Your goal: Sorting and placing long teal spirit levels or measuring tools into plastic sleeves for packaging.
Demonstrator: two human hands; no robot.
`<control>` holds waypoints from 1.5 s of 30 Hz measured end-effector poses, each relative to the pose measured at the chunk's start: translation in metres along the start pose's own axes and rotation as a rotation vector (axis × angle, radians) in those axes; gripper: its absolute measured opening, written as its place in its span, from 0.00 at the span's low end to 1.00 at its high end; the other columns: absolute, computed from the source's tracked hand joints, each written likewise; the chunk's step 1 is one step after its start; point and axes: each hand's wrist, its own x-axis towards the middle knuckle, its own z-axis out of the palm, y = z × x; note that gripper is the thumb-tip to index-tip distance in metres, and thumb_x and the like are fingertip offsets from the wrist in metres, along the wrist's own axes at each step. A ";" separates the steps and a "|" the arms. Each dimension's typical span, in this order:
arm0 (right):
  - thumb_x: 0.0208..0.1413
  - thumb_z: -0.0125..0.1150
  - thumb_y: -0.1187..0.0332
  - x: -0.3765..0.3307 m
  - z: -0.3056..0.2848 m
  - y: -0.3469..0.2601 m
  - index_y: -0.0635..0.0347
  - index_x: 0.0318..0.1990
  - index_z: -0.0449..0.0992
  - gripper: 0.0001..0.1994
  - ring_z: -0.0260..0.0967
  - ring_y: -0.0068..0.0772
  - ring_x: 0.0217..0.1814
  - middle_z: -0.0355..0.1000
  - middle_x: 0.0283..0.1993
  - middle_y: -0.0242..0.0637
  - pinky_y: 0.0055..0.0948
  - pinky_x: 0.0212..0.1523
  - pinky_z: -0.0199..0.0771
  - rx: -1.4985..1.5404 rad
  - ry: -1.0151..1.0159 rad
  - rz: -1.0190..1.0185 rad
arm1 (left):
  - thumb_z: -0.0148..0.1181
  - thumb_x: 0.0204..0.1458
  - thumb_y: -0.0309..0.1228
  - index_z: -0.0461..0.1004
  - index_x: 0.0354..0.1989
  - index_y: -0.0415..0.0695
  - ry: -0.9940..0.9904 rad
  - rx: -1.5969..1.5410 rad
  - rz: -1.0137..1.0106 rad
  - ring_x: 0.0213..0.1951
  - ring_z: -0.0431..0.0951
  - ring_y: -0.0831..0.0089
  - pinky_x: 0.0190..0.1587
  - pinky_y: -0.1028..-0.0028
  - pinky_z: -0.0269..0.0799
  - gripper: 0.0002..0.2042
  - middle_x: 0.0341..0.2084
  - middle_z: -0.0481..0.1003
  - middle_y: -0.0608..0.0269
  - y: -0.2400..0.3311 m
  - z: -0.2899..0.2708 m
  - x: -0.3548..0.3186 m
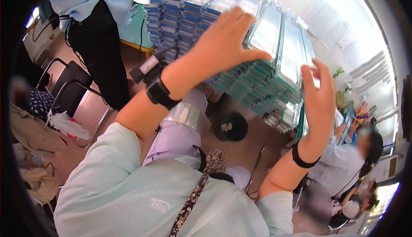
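Fingers (240, 20) of the left hand (221, 44) lie spread and flat against the top of a tall stack of clear plastic trays (257, 52). Right hand (319, 95) is open too, palm pressed to the near side of the same stack, fingers upright. Both hands touch the stack without closing around it. More tray stacks (171, 18) stand just beside it on a green desk (135, 31).
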 end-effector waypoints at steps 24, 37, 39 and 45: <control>0.51 0.60 0.42 0.062 0.052 0.015 0.62 0.57 0.70 0.35 0.64 0.47 0.61 0.68 0.58 0.51 0.36 0.60 0.62 -0.118 -0.430 -0.098 | 0.49 0.58 0.46 0.73 0.52 0.44 -0.190 0.322 0.305 0.59 0.64 0.58 0.58 0.42 0.51 0.21 0.53 0.70 0.56 -0.037 0.025 0.045; 0.55 0.58 0.52 0.060 0.063 0.027 0.49 0.58 0.70 0.25 0.56 0.45 0.68 0.61 0.65 0.40 0.47 0.65 0.50 -0.030 -0.251 -0.414 | 0.51 0.56 0.50 0.76 0.47 0.51 -0.031 0.281 0.417 0.55 0.68 0.68 0.54 0.41 0.54 0.20 0.47 0.73 0.68 -0.054 0.035 0.045; 0.55 0.58 0.51 0.057 0.065 0.017 0.49 0.58 0.70 0.25 0.57 0.45 0.67 0.62 0.65 0.40 0.49 0.65 0.50 -0.048 -0.202 -0.441 | 0.51 0.56 0.49 0.77 0.47 0.51 -0.013 0.278 0.422 0.54 0.68 0.69 0.55 0.42 0.54 0.19 0.46 0.74 0.68 -0.052 0.032 0.046; 0.59 0.55 0.58 0.049 0.076 -0.006 0.58 0.54 0.73 0.20 0.62 0.49 0.62 0.69 0.57 0.45 0.41 0.60 0.60 -0.006 -0.170 -0.421 | 0.56 0.55 0.43 0.76 0.46 0.52 -0.021 0.223 0.427 0.52 0.70 0.71 0.57 0.49 0.53 0.15 0.43 0.73 0.69 -0.048 0.022 0.040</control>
